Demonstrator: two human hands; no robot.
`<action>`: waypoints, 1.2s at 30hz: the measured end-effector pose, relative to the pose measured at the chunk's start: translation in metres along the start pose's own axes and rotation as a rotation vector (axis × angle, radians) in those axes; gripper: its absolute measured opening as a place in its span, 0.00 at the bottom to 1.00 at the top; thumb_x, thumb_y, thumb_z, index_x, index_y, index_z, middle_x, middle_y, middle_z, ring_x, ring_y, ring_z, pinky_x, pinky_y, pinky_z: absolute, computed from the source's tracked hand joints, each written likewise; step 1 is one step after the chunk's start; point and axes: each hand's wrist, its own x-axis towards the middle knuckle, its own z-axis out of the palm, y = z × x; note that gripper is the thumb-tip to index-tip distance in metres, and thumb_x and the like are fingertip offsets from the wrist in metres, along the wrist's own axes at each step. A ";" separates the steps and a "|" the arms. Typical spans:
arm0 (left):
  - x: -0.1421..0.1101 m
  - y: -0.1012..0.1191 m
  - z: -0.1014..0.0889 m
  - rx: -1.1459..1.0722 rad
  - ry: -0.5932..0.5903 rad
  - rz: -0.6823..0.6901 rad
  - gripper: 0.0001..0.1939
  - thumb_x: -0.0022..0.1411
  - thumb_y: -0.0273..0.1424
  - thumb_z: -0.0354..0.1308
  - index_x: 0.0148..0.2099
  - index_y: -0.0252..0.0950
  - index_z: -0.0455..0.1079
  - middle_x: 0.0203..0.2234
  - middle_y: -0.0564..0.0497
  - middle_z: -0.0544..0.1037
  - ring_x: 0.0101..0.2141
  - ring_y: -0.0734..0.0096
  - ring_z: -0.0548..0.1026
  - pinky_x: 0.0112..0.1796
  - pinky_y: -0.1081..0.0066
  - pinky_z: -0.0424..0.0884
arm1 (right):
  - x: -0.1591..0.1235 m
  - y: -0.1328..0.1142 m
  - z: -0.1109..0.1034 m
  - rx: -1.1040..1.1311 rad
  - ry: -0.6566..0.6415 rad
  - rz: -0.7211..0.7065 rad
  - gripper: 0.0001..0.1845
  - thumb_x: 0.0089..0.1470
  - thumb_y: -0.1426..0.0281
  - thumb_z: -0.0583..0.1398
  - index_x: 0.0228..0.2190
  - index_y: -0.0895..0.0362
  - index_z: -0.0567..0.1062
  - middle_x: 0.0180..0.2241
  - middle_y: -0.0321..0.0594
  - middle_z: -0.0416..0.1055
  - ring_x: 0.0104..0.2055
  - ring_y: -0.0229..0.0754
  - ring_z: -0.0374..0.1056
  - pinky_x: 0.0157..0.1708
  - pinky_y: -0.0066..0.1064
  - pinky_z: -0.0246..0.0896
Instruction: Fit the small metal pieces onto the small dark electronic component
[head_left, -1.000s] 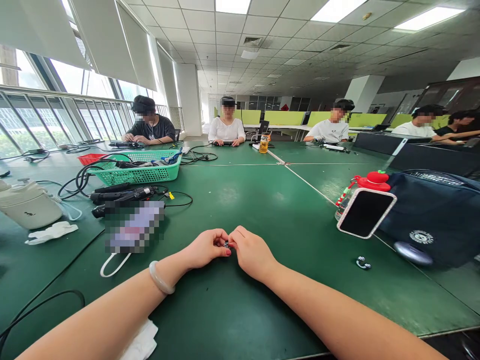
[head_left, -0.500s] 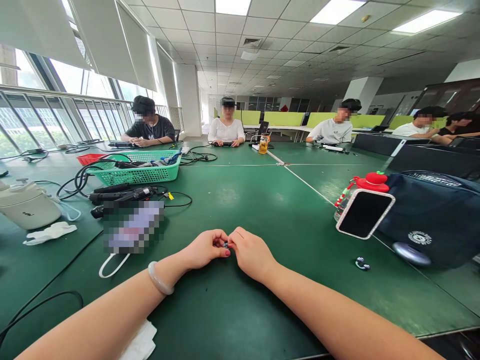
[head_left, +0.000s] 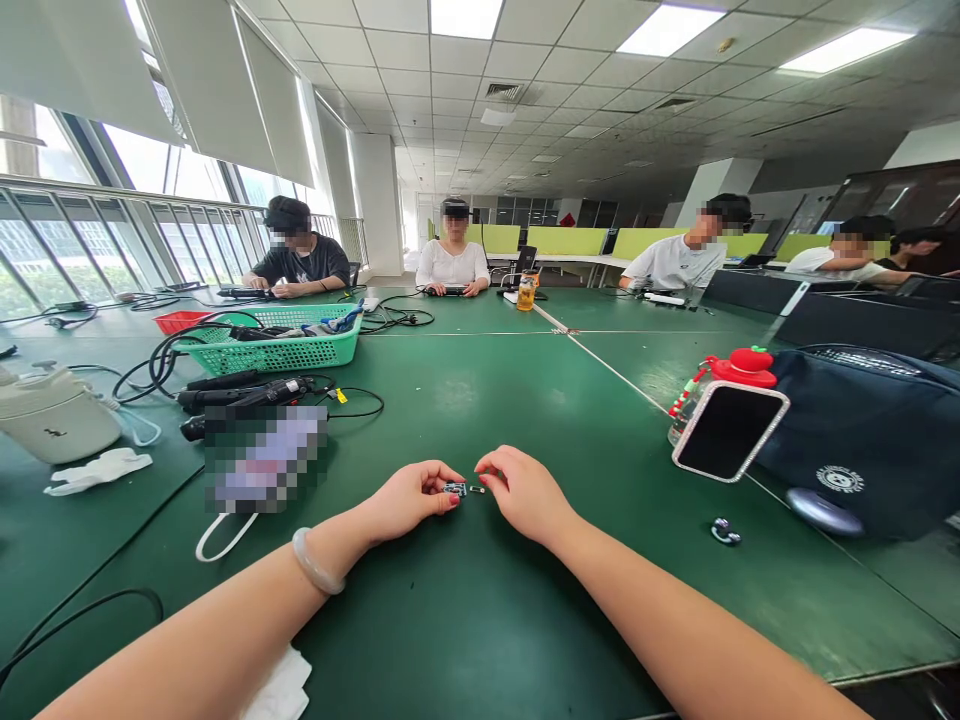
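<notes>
Grip: left hand (head_left: 411,502) pinches patterned board (head_left: 454,489) | right hand (head_left: 525,500) now slightly open, drawn away | small piece (head_left: 477,490) between

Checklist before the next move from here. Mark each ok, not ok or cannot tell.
1. Left hand holding the small patterned piece: ok.
2. Right hand apart from the left: ok, a gap shows between them.
3. Slim small piece pinched by the right hand: cannot tell; it shows at the fingertips, contact unclear.
4. White tissue fully in view: not ok, the left forearm hides part of it.
5. Black-screened phone apart from both hands: ok, it is over by the red-lidded bottle.
</notes>
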 end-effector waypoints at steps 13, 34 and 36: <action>0.001 -0.004 -0.001 0.002 0.001 -0.003 0.15 0.51 0.35 0.58 0.41 0.33 0.68 0.23 0.54 0.69 0.26 0.75 0.68 0.30 0.73 0.64 | 0.005 0.012 0.012 -0.101 -0.101 -0.080 0.05 0.52 0.73 0.57 0.26 0.56 0.72 0.30 0.36 0.69 0.36 0.38 0.63 0.36 0.29 0.57; 0.002 -0.002 -0.001 -0.015 -0.005 -0.029 0.17 0.54 0.38 0.55 0.43 0.33 0.68 0.27 0.51 0.73 0.28 0.75 0.69 0.33 0.71 0.67 | 0.006 0.012 0.008 -0.018 -0.137 -0.061 0.07 0.52 0.70 0.56 0.26 0.56 0.73 0.28 0.37 0.68 0.33 0.37 0.63 0.33 0.28 0.56; 0.003 -0.003 -0.001 -0.024 0.008 -0.017 0.17 0.54 0.38 0.55 0.43 0.33 0.67 0.27 0.51 0.73 0.27 0.76 0.69 0.33 0.71 0.67 | 0.004 0.009 0.006 0.004 -0.129 -0.075 0.10 0.55 0.70 0.53 0.26 0.56 0.73 0.29 0.37 0.68 0.34 0.37 0.63 0.34 0.28 0.56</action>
